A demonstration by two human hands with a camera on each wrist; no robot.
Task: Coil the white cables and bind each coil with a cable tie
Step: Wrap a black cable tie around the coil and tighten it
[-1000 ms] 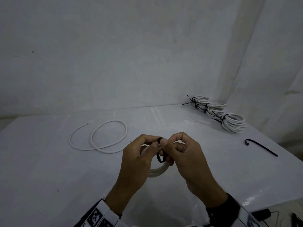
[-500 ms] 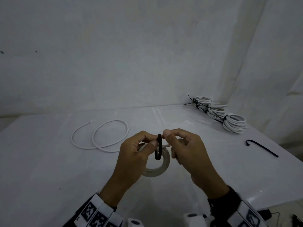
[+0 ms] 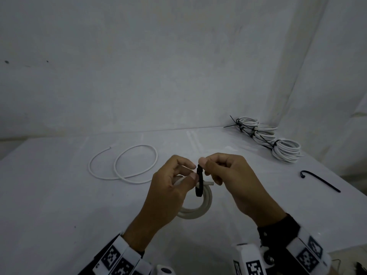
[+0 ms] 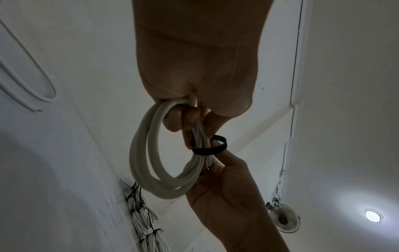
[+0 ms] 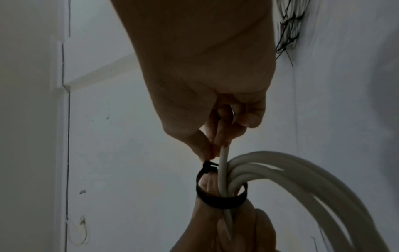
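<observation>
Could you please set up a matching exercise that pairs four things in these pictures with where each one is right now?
Things:
1. small white coil
2. looped black cable tie
3. loose white cable
4. spare black cable tie

Places:
A. lying on the table's right side, untouched
B. gripped in the left hand
C. lying in open loops on the table's left side
D. loosely round the coil's strands, pinched by the right hand

Pairs: 1-B, 2-D, 3-C, 4-A
</observation>
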